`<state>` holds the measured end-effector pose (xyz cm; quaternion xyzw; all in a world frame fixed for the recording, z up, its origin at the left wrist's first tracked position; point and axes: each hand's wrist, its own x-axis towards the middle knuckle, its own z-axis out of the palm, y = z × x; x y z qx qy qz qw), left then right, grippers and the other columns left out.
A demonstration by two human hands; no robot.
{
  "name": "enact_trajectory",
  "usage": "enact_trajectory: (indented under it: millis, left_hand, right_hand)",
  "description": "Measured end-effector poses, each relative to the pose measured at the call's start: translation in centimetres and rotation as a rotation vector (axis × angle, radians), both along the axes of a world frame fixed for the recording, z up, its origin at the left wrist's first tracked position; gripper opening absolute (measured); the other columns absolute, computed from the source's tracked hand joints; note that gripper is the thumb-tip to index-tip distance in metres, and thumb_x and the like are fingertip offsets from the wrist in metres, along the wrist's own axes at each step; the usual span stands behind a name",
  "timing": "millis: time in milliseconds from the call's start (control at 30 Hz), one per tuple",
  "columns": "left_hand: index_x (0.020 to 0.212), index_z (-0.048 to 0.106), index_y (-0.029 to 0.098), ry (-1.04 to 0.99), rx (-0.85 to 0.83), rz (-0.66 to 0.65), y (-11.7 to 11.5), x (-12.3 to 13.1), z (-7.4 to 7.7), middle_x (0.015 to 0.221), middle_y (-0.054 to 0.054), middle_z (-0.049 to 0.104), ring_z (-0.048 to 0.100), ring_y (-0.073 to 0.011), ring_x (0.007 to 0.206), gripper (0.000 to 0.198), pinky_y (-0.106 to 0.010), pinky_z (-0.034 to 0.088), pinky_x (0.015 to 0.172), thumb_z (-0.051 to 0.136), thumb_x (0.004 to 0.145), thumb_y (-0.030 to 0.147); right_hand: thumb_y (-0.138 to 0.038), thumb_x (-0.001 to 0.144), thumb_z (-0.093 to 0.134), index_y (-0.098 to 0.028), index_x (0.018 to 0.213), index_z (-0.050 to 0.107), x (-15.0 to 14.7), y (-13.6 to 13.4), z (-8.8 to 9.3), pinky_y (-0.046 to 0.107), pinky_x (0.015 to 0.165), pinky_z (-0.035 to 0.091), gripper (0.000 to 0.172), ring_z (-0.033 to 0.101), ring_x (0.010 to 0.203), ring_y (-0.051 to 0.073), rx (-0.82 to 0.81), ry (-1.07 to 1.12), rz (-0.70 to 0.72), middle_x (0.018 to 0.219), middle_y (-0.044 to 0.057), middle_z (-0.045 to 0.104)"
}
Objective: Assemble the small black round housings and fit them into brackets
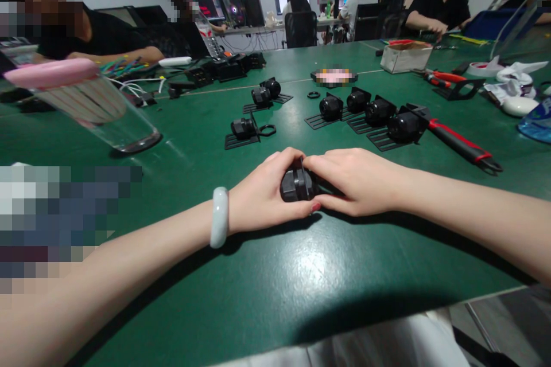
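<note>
My left hand (263, 194) and my right hand (357, 180) meet at the middle of the green table (267, 275). Both are closed around one small black plastic fitting (297, 185), a round threaded part on a flat plate. The left hand's fingers curl over its left side, and the right hand's thumb and fingers pinch its right side. Most of the part is hidden by my fingers. A pale bangle (219, 217) sits on my left wrist.
Several similar black fittings on ribbed plates (370, 112) lie beyond my hands, with others further left (244, 129). Red-handled pliers (458, 143) lie at right. A clear tumbler with a pink lid (81, 103) stands at left. A small box (404, 56) and other people sit at the far edge.
</note>
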<state>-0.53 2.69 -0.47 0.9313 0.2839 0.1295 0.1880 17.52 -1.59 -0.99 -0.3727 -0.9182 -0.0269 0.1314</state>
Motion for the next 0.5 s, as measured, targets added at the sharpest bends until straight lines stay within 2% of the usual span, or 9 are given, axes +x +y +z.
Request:
enact_trajectory:
  millis: [500]
  left_hand:
    - [0.099, 0.040, 0.015, 0.018, 0.008, 0.006, 0.03, 0.04, -0.11, 0.090, -0.004, 0.051, 0.050, -0.0190, 0.080, 0.049, -0.032, 0.041, 0.071, 0.055, 0.066, 0.048]
  right_hand:
    - [-0.035, 0.079, 0.044, -0.011, 0.105, 0.041, -0.03, 0.12, -0.26, 0.029, 0.064, 0.040, 0.036, 0.054, 0.077, 0.021, 0.013, 0.005, 0.001, 0.088, 0.009, 0.058]
